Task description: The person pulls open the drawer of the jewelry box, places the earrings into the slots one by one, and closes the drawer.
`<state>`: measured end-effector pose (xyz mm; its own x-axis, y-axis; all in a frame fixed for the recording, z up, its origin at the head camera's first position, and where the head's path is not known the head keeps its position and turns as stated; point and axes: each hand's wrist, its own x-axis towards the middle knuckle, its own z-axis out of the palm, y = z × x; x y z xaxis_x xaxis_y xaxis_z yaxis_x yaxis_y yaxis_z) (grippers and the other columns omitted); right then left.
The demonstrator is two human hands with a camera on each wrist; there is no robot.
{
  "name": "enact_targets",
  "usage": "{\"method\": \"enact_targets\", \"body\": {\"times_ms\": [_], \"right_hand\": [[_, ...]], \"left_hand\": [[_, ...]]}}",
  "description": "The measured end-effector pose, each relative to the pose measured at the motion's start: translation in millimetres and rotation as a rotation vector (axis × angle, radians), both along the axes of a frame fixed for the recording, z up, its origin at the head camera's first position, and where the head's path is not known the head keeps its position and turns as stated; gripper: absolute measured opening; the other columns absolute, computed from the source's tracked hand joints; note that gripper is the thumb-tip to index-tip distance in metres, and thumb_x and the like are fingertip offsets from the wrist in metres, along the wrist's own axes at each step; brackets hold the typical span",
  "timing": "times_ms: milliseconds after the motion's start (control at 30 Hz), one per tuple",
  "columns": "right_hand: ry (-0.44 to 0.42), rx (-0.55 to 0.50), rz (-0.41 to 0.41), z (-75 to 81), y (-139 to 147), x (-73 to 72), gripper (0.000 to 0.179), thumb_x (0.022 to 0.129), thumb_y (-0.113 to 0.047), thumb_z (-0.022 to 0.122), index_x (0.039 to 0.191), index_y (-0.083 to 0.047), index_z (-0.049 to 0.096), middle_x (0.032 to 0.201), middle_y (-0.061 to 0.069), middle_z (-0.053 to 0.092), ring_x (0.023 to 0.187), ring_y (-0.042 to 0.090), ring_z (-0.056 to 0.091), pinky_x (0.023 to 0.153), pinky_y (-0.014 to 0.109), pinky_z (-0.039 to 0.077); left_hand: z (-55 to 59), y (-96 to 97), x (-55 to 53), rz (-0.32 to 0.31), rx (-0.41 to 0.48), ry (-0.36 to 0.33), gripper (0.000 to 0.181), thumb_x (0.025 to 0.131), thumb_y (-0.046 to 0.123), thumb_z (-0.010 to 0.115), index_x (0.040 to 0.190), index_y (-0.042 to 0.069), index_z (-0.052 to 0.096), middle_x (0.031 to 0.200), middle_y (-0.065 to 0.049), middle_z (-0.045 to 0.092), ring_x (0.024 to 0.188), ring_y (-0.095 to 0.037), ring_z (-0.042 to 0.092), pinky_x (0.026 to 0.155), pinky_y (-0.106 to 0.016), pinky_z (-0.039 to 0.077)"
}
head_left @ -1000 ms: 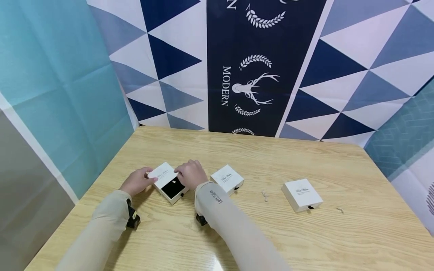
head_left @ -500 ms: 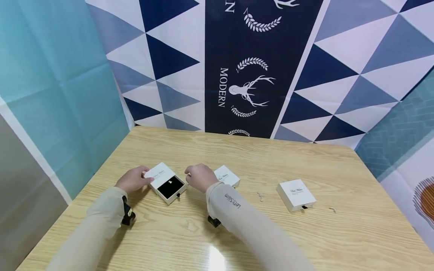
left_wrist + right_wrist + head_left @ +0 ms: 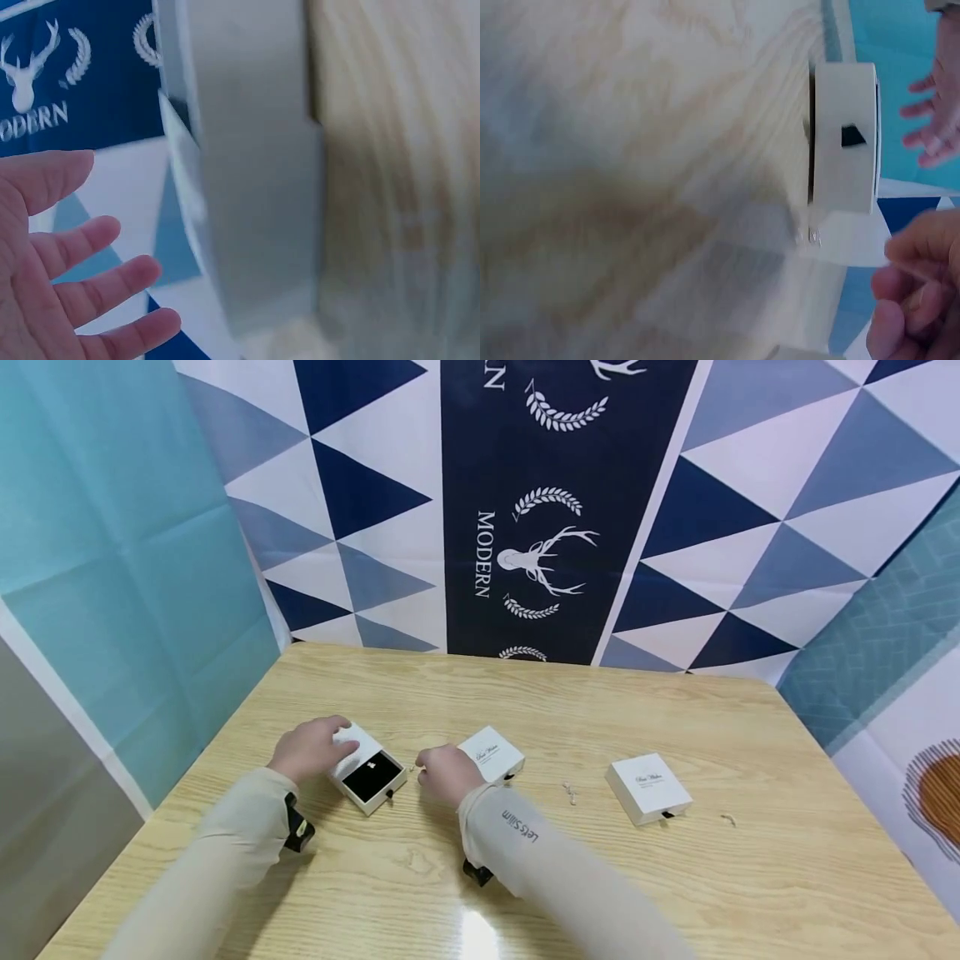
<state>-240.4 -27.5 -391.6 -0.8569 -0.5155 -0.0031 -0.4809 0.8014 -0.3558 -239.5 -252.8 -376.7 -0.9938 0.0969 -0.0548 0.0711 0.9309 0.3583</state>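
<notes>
A white slide-out jewelry box (image 3: 367, 777) stands on the table at left, its drawer pulled partway out. A small silvery piece of jewelry (image 3: 371, 765) lies on the drawer's black lining. My left hand (image 3: 313, 747) is over the box's far-left side; in the left wrist view its fingers (image 3: 112, 292) are spread beside the box wall. My right hand (image 3: 446, 772) is to the right of the box with loosely bent fingers (image 3: 919, 307), and nothing shows between them. Close to its fingertips, a tiny shiny piece (image 3: 814, 236) lies on the table by the box.
A second white box (image 3: 491, 753), closed, sits just behind the right hand. Farther right is a third closed white box (image 3: 649, 788). Small silvery jewelry (image 3: 571, 793) lies between those two, and another small piece (image 3: 729, 819) lies right of the third box.
My right hand has left the open drawer and moved right, beside the small piece on the table. My left hand has loosened from the box's side and shifted over its top.
</notes>
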Motion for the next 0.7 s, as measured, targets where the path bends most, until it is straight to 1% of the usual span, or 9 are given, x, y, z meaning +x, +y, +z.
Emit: {"method": "enact_targets", "body": {"times_ms": [67,133,200,267,367,467,567,700], "right_hand": [[-0.017,-0.005,-0.046,-3.5,-0.8,-0.3,0.019,0.091,-0.007,0.062,0.108,-0.004,0.071,0.106,0.007,0.071,0.098,0.021,0.066,0.082,0.029,0.052],[-0.046,-0.014,-0.088,-7.9,-2.5,-1.0,0.020,0.091,-0.007,0.063,0.109,-0.004,0.070,0.107,0.008,0.070,0.099,0.021,0.066,0.083,0.030,0.052],[-0.061,-0.013,-0.116,-13.0,-4.3,-1.2,0.019,0.092,-0.008,0.062,0.109,-0.004,0.070,0.106,0.008,0.070,0.097,0.021,0.066,0.082,0.031,0.052],[-0.073,-0.009,-0.139,-18.4,-6.0,-1.5,0.019,0.093,-0.006,0.059,0.108,-0.005,0.070,0.102,0.007,0.071,0.094,0.020,0.067,0.080,0.030,0.053],[-0.055,0.020,-0.148,-27.2,-9.7,-2.8,0.021,0.092,-0.003,0.055,0.104,-0.008,0.071,0.096,0.004,0.072,0.088,0.017,0.067,0.076,0.027,0.053],[-0.034,0.050,-0.144,-32.3,-14.5,-5.0,0.021,0.092,-0.003,0.055,0.100,-0.011,0.072,0.091,0.000,0.072,0.083,0.013,0.067,0.072,0.024,0.052],[-0.035,0.053,-0.147,-32.2,-17.3,-6.0,0.021,0.091,-0.003,0.056,0.101,-0.012,0.072,0.093,-0.001,0.072,0.086,0.012,0.067,0.075,0.023,0.052],[-0.048,0.054,-0.151,-29.3,-15.0,-6.2,0.024,0.091,-0.004,0.057,0.107,-0.013,0.072,0.102,-0.002,0.071,0.096,0.013,0.066,0.083,0.022,0.050]], "left_hand": [[4.0,9.5,-0.9,-0.005,-0.028,-0.013,0.048,0.093,0.032,0.057,0.129,0.000,0.056,0.124,-0.022,0.060,0.111,-0.042,0.056,0.083,-0.057,0.046],[6.0,13.9,-0.3,0.007,-0.050,-0.039,0.050,0.091,0.031,0.059,0.130,-0.001,0.054,0.125,-0.023,0.059,0.111,-0.043,0.056,0.082,-0.057,0.046],[6.2,13.2,0.9,0.029,-0.061,-0.072,0.052,0.090,0.029,0.061,0.130,-0.003,0.053,0.126,-0.025,0.057,0.111,-0.044,0.055,0.082,-0.057,0.046],[4.6,8.7,2.0,0.050,-0.069,-0.099,0.052,0.088,0.027,0.062,0.128,-0.005,0.053,0.125,-0.026,0.057,0.109,-0.044,0.056,0.081,-0.057,0.046],[2.3,0.9,4.9,0.071,-0.063,-0.130,0.052,0.087,0.025,0.063,0.126,-0.007,0.052,0.123,-0.028,0.056,0.108,-0.045,0.055,0.080,-0.057,0.046],[0.4,-4.1,8.4,0.064,-0.038,-0.141,0.050,0.088,0.024,0.062,0.125,-0.009,0.052,0.123,-0.030,0.055,0.109,-0.047,0.054,0.082,-0.057,0.046],[-0.3,-5.0,10.3,0.045,0.002,-0.140,0.049,0.089,0.021,0.063,0.123,-0.011,0.052,0.125,-0.032,0.053,0.112,-0.049,0.051,0.086,-0.057,0.044],[-1.7,-2.2,9.9,0.038,0.026,-0.142,0.048,0.089,0.020,0.065,0.122,-0.012,0.052,0.125,-0.034,0.052,0.113,-0.050,0.050,0.088,-0.058,0.042]]}}
